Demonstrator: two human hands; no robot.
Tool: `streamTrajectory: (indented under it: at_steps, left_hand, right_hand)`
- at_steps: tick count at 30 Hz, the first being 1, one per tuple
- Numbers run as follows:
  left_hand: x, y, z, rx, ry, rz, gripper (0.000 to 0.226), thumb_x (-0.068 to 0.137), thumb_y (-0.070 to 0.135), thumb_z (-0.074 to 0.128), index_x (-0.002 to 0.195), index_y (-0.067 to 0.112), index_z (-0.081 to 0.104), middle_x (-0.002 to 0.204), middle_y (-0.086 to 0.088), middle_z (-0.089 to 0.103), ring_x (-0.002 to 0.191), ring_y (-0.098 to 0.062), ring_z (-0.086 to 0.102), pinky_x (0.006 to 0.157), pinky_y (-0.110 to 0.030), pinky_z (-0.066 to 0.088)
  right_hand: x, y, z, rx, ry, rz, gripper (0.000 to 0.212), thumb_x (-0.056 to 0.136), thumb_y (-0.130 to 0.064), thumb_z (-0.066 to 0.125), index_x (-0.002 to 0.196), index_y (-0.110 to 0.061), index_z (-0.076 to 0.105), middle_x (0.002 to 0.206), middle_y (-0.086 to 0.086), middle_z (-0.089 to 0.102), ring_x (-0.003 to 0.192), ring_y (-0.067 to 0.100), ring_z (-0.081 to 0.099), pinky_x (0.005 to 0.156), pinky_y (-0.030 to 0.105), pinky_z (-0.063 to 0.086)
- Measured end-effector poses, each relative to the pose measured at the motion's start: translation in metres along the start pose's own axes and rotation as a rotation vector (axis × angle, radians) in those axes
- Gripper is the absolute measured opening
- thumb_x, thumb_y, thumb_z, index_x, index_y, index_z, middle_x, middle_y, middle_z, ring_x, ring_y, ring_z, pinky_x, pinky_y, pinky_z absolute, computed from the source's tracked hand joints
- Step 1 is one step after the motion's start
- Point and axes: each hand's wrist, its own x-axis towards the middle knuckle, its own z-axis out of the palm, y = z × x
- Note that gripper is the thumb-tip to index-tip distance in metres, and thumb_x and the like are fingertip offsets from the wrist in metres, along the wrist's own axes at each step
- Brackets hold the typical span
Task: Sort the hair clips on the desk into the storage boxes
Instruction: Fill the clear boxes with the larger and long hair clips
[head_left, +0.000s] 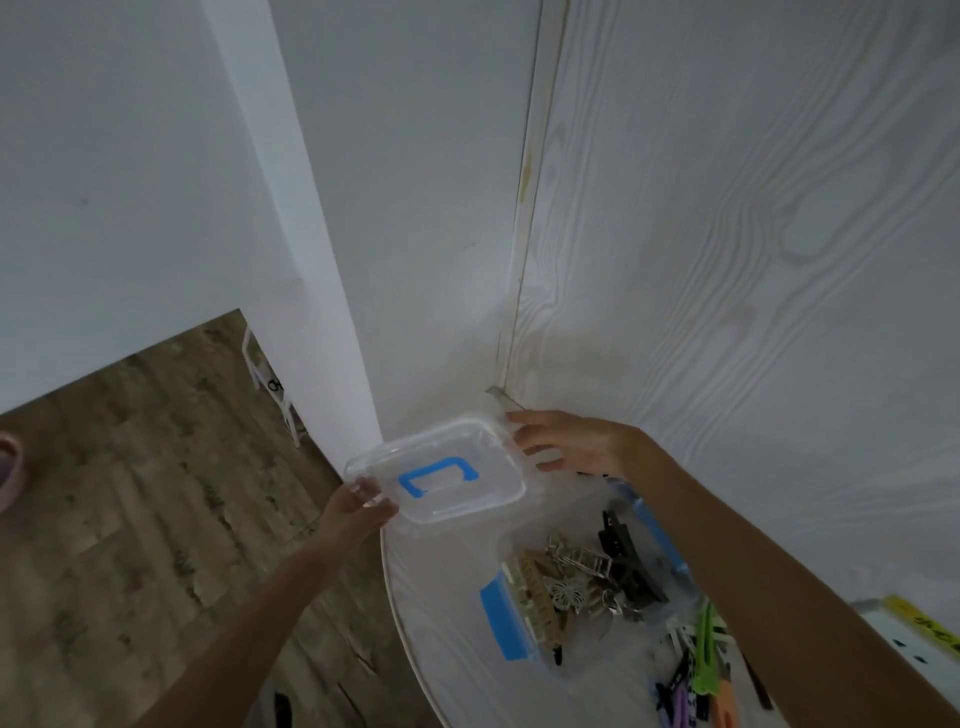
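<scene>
Head view: the left hand (361, 506), at centre frame, pinches the near-left corner of a clear plastic lid (436, 470) with a blue handle, thumb on top and fingers curled beneath. The right hand (563, 441), just right of it, touches the lid's far-right edge with fingers spread and nearly straight. The lid hangs tilted above the white desk (452, 597), near the corner where two white walls meet. Below it, toward lower centre, sits an open clear storage box (501, 618) with blue latches, holding metal, beige and black hair clips (576, 577). At the lower right edge, a loose heap of coloured clips (696, 670) lies on the desk beside the box. Wood-patterned floor (130, 493) fills the lower left.
</scene>
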Motion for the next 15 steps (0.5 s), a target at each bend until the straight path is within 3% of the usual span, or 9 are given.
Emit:
streamTrajectory:
  at_steps: [3, 6, 11, 15]
  left_hand:
    - [-0.004, 0.000, -0.004, 0.053, -0.019, 0.055, 0.028, 0.082, -0.009, 0.060, 0.110, -0.009, 0.054, 0.097, -0.019, 0.063, 0.081, -0.017, 0.067, 0.065, -0.018, 0.057]
    - [-0.005, 0.000, -0.006, 0.078, -0.035, 0.073, 0.021, 0.085, -0.011, 0.053, 0.105, -0.005, 0.056, 0.092, -0.012, 0.065, 0.076, -0.007, 0.070, 0.064, -0.017, 0.056]
    - [-0.006, -0.006, -0.011, 0.108, -0.034, 0.030, 0.011, 0.087, -0.003, 0.056, 0.096, -0.008, 0.056, 0.094, -0.012, 0.065, 0.088, -0.022, 0.065, 0.070, -0.023, 0.057]
    - [-0.003, -0.018, -0.012, 0.107, -0.062, -0.111, 0.030, 0.085, -0.003, 0.061, 0.110, -0.015, 0.051, 0.116, -0.026, 0.061, 0.105, -0.036, 0.062, 0.090, -0.046, 0.052]
  right_hand:
    - [0.006, -0.002, 0.012, -0.204, -0.007, 0.019, 0.082, 0.071, -0.027, 0.075, 0.142, -0.019, 0.034, 0.145, -0.003, 0.038, 0.132, 0.016, 0.037, 0.112, 0.030, 0.030]
    - [0.010, -0.003, 0.023, -0.259, 0.104, -0.093, 0.073, 0.077, -0.022, 0.074, 0.140, -0.015, 0.037, 0.142, 0.002, 0.042, 0.129, 0.019, 0.042, 0.109, 0.034, 0.037]
    - [-0.019, -0.005, 0.013, -0.396, 0.463, -0.382, 0.082, 0.071, -0.018, 0.078, 0.140, -0.022, 0.034, 0.139, -0.002, 0.040, 0.127, 0.013, 0.036, 0.105, 0.024, 0.030]
    - [-0.060, 0.005, -0.004, -0.252, 0.619, -0.494, 0.072, 0.068, -0.014, 0.078, 0.130, -0.027, 0.042, 0.130, -0.008, 0.047, 0.120, 0.010, 0.043, 0.106, 0.032, 0.038]
